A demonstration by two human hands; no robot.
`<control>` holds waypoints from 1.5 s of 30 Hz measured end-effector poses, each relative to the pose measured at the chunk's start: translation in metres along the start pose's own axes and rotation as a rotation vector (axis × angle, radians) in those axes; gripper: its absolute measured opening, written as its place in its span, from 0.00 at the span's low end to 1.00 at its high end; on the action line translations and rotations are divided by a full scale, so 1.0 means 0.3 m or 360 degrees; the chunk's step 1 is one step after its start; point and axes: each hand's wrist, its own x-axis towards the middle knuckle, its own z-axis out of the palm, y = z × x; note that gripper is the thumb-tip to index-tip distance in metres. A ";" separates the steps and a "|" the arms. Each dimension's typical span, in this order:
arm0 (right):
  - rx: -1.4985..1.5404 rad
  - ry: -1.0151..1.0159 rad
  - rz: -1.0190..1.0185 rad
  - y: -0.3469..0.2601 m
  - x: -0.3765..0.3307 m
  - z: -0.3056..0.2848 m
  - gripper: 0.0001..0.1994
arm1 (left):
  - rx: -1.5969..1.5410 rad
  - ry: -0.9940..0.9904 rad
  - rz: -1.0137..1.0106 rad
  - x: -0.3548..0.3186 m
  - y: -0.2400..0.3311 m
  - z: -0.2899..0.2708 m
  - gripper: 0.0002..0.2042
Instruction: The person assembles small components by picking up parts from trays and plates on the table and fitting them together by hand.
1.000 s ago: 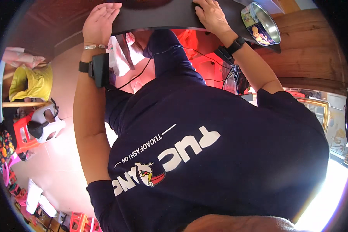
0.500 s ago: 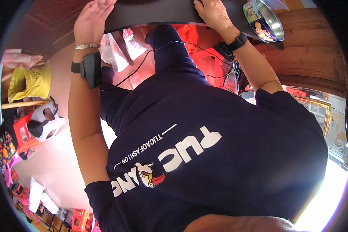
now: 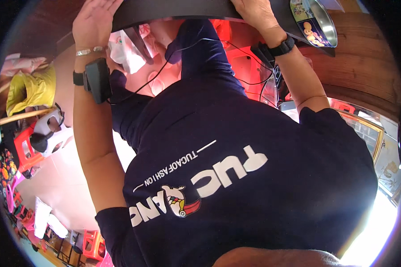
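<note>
My left hand (image 3: 93, 24) and my right hand (image 3: 254, 13) both grip the near edge of a dark flat tray (image 3: 178, 8) at the top of the view. A metal bowl (image 3: 316, 22) with a colourful printed band stands on the tray's right end, just right of my right hand. A black device (image 3: 97, 81) with a thin cable is strapped to my left wrist below a silver bracelet. A black watch (image 3: 284, 46) is on my right wrist. My dark blue T-shirt (image 3: 236, 169) fills the middle and hides what lies below.
A brown wooden surface (image 3: 365, 71) curves along the right. On the left are a yellow cloth bundle (image 3: 29, 89) and red plastic stools (image 3: 24, 149) on a pale floor (image 3: 71, 178). A white plastic bag (image 3: 124, 46) lies under the tray.
Both hands and the tray have shifted upward and away from my body; the bowl has moved with the tray toward the top right.
</note>
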 end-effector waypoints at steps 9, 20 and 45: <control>0.0053 -0.0041 0.0036 -0.016 0.010 -0.019 0.13 | 0.0032 0.0164 0.0014 0.001 -0.015 0.051 0.08; 0.0023 0.0009 -0.0016 -0.001 0.002 0.001 0.13 | 0.1089 0.0308 0.0173 -0.012 -0.012 0.093 0.08; 0.0071 0.0034 0.0038 -0.006 -0.017 -0.010 0.13 | 0.0114 -0.0022 -0.0049 0.003 0.022 -0.008 0.07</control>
